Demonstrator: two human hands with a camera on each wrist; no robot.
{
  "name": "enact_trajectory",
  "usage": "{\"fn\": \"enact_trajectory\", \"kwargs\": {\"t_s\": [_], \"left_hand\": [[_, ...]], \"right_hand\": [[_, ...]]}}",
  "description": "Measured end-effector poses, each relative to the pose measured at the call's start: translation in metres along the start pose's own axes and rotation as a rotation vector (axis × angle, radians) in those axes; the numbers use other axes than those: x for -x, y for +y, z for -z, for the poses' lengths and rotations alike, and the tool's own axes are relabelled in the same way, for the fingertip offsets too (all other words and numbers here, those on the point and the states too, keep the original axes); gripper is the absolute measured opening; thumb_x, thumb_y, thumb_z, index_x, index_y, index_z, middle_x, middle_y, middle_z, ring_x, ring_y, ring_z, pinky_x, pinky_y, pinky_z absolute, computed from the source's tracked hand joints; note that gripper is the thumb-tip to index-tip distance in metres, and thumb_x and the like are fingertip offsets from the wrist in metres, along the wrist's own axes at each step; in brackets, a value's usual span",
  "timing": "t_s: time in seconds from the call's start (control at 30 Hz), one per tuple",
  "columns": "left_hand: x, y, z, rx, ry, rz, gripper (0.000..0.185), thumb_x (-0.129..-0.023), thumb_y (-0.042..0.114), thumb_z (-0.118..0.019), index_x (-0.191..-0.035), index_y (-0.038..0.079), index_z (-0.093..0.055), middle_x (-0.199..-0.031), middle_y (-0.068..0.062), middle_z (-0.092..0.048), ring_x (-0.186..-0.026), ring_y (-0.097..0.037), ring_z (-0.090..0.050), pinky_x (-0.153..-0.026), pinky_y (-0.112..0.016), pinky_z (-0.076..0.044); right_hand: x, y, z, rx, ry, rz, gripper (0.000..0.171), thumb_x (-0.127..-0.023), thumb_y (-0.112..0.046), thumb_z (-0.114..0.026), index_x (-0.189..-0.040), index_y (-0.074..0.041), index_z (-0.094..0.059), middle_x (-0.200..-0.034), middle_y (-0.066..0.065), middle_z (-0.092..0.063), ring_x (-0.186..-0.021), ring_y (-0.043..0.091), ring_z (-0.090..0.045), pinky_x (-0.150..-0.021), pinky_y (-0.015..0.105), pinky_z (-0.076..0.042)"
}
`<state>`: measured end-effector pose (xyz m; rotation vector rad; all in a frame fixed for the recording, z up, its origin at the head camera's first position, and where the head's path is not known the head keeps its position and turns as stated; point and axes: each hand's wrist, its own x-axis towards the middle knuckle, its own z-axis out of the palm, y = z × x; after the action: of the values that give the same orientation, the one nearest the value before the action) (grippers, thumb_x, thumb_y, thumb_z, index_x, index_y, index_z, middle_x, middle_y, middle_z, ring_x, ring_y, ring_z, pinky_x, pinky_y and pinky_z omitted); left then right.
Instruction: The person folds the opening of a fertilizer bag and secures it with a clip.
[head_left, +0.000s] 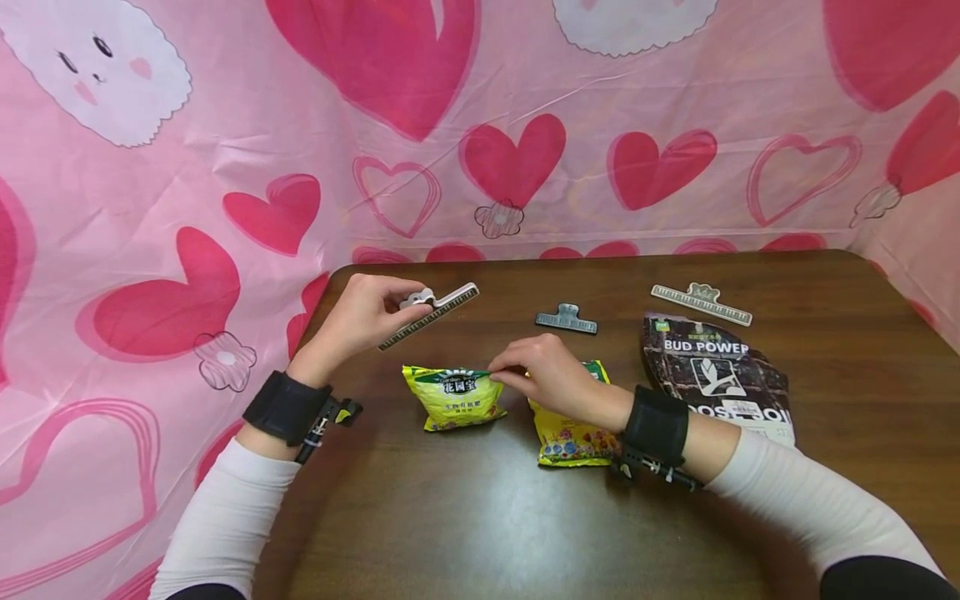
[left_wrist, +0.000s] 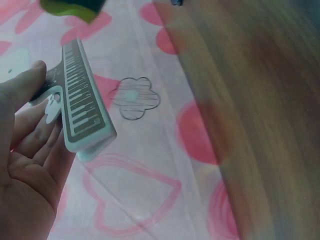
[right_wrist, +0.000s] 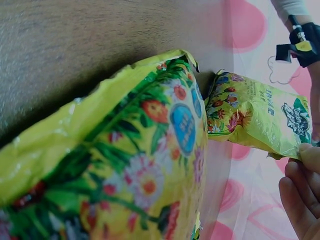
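Note:
My left hand (head_left: 360,315) pinches a white long-jawed bag clip (head_left: 442,312) with a piano-key pattern, up in the air left of the bags. The left wrist view shows the clip (left_wrist: 82,95) with my thumb on its handle. With thumb and fingers, my right hand (head_left: 551,375) pinches the top right corner of a small yellow fertilizer bag (head_left: 457,404), which stands upright on the table. In the right wrist view, the corner of this bag (right_wrist: 260,115) is between my fingertips (right_wrist: 306,151). A second yellow bag (head_left: 573,442) lies partly hidden under my right hand and wrist.
A dark "BUD POWER" soil bag (head_left: 720,375) lies on the brown wooden table (head_left: 480,517) at the right. Behind it rests a white piano-key clip (head_left: 701,302). A smaller dark clip (head_left: 566,318) lies near the back middle. Pink heart-printed cloth (head_left: 585,92) stands behind and left.

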<state>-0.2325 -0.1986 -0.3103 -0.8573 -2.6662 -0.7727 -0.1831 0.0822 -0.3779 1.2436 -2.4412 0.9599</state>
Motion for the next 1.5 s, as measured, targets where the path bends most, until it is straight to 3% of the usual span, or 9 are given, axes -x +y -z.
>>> {"fn": "enact_trajectory", "kwargs": {"t_s": [0.3,0.43,0.57,0.7,1.03,1.23,1.5], "left_hand": [[0.012,0.003,0.012,-0.045,0.083,-0.140,0.025,-0.079,0.018,-0.083,-0.101,0.008,-0.079,-0.073,-0.002,-0.073,-0.056,-0.009,-0.061,-0.055,-0.027,-0.052],[0.018,0.003,0.015,-0.038,0.090,-0.196,0.027,-0.075,0.015,-0.086,-0.099,0.006,-0.079,-0.075,-0.003,-0.076,-0.055,-0.008,-0.066,-0.054,-0.023,-0.053],[0.022,0.004,0.015,-0.027,0.072,-0.226,0.026,-0.073,0.016,-0.088,-0.097,0.009,-0.080,-0.072,0.001,-0.075,-0.053,-0.003,-0.063,-0.053,-0.014,-0.047],[0.026,0.004,0.015,0.006,0.063,-0.232,0.026,-0.071,0.014,-0.088,-0.095,0.010,-0.081,-0.069,0.003,-0.074,-0.048,0.002,-0.052,-0.047,-0.013,-0.037],[0.034,0.005,0.024,0.075,-0.039,-0.242,0.028,-0.072,0.012,-0.088,-0.099,0.010,-0.081,-0.079,0.001,-0.078,-0.047,0.004,-0.034,-0.043,-0.017,-0.027],[0.033,0.006,0.027,0.080,-0.123,-0.287,0.026,-0.074,0.012,-0.086,-0.099,0.011,-0.081,-0.081,0.001,-0.078,-0.049,0.004,-0.039,-0.044,-0.015,-0.029],[0.032,0.008,0.025,0.038,-0.157,-0.322,0.024,-0.073,0.011,-0.086,-0.097,0.010,-0.081,-0.081,0.002,-0.078,-0.052,0.005,-0.044,-0.047,-0.012,-0.030]], "right_hand": [[0.000,0.000,0.000,-0.002,-0.009,-0.001,0.008,-0.090,-0.014,-0.072,-0.095,-0.011,-0.078,-0.089,0.000,-0.076,-0.080,0.008,-0.070,-0.072,0.022,-0.056],[0.000,0.001,0.000,-0.003,-0.003,0.006,0.008,-0.090,-0.014,-0.073,-0.094,-0.011,-0.078,-0.088,0.000,-0.076,-0.079,0.007,-0.069,-0.071,0.022,-0.056],[-0.001,0.001,0.000,0.003,-0.003,-0.001,0.008,-0.089,-0.014,-0.073,-0.094,-0.012,-0.078,-0.088,-0.001,-0.076,-0.078,0.007,-0.069,-0.071,0.022,-0.056],[-0.001,0.001,0.000,0.007,-0.009,-0.010,0.008,-0.090,-0.014,-0.073,-0.095,-0.012,-0.078,-0.088,0.000,-0.076,-0.078,0.008,-0.069,-0.071,0.022,-0.056],[-0.002,0.000,0.000,0.005,-0.002,-0.002,0.008,-0.089,-0.014,-0.073,-0.094,-0.011,-0.078,-0.088,0.000,-0.076,-0.078,0.008,-0.070,-0.070,0.021,-0.056],[-0.001,0.001,0.000,0.018,-0.008,-0.018,0.008,-0.090,-0.014,-0.073,-0.095,-0.011,-0.078,-0.089,0.000,-0.076,-0.078,0.008,-0.070,-0.071,0.021,-0.056],[0.000,0.002,-0.001,0.017,0.013,0.006,0.008,-0.090,-0.014,-0.073,-0.095,-0.012,-0.079,-0.088,0.000,-0.076,-0.078,0.008,-0.070,-0.070,0.022,-0.056]]}}
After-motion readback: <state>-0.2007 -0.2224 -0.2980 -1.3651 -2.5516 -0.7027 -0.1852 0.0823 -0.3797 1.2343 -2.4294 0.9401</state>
